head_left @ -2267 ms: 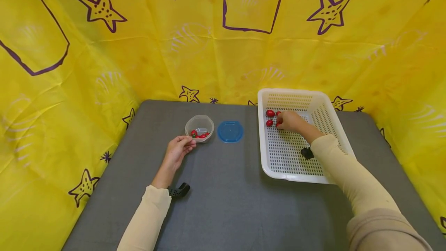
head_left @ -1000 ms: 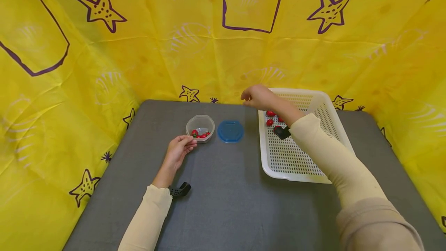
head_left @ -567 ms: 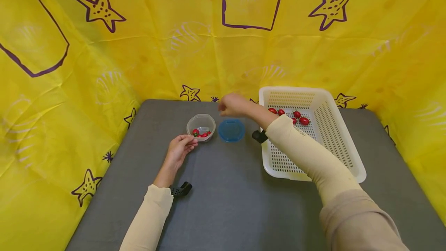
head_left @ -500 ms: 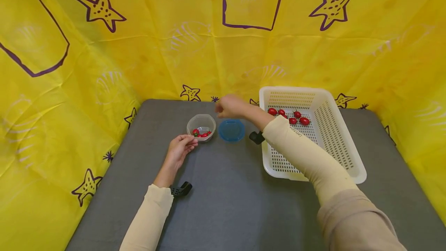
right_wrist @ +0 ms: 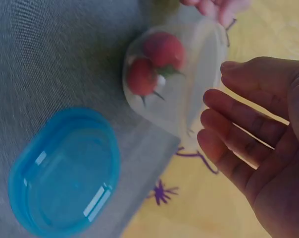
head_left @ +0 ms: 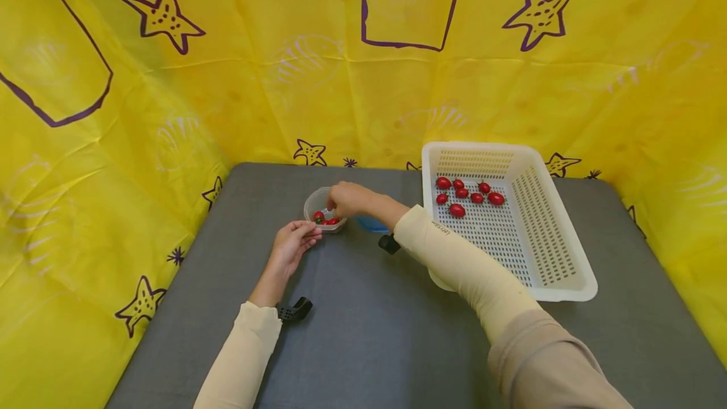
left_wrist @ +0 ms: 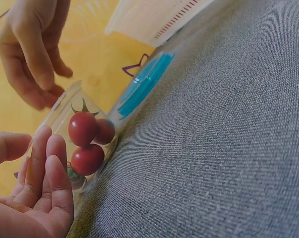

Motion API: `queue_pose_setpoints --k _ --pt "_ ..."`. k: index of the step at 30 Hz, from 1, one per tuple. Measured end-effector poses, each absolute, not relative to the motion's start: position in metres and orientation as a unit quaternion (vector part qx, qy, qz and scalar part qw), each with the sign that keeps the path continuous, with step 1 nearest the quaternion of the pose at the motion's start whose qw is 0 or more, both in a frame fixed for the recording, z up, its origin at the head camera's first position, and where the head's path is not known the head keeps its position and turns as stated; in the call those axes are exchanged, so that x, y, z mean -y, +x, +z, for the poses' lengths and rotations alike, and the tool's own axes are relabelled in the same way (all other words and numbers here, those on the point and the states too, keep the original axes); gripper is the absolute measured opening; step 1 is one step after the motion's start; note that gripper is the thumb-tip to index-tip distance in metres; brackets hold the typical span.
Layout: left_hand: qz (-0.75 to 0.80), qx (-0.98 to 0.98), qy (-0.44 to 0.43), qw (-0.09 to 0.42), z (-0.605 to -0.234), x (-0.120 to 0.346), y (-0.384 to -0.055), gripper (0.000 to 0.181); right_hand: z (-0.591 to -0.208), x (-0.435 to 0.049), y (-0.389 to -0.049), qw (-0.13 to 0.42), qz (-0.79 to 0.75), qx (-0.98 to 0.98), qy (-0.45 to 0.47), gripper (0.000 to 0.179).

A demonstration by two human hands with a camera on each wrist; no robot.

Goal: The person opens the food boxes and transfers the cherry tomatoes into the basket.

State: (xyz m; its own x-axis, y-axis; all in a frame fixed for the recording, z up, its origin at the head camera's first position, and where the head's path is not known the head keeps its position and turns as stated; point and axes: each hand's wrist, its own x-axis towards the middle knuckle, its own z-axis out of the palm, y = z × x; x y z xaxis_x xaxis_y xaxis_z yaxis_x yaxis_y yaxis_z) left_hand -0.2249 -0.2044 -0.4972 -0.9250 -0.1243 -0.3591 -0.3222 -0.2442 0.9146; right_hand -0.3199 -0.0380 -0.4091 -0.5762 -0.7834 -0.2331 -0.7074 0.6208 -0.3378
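A small clear plastic container (head_left: 310,202) stands at the left on the table, with several cherry tomatoes (left_wrist: 84,128) inside. My left hand (head_left: 291,245) pinches its near rim between thumb and fingers. Over the mouth of the container is my right hand (head_left: 349,199), covering part of it in the head view. In the right wrist view its fingers (right_wrist: 246,119) are spread and loosely bent, and nothing shows between them and the thumb. The blue lid (right_wrist: 65,173) lies flat just right of the container, mostly under my right wrist in the head view.
A white perforated basket (head_left: 559,232) stands on the right of the grey table (head_left: 352,333), with several cherry tomatoes (head_left: 457,210) towards its far left corner. A yellow printed cloth (head_left: 363,100) rises behind the table and along both sides.
My right hand has gone from the tomatoes in the basket leftwards, past the lid, to over the container. The left hand keeps its grip on the rim.
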Motion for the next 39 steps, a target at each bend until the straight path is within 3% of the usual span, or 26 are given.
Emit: queue_pose_setpoints --k 20,39 --pt "0.771 -0.608 -0.176 0.065 -0.5 0.202 -0.224 0.005 -0.44 0.056 -0.319 0.187 -0.092 -0.884 -0.419 0.011" --pt "0.776 -0.607 -0.164 0.058 -0.502 0.204 -0.224 0.004 -0.436 0.056 -0.32 0.154 -0.1 -0.882 -0.435 0.014"
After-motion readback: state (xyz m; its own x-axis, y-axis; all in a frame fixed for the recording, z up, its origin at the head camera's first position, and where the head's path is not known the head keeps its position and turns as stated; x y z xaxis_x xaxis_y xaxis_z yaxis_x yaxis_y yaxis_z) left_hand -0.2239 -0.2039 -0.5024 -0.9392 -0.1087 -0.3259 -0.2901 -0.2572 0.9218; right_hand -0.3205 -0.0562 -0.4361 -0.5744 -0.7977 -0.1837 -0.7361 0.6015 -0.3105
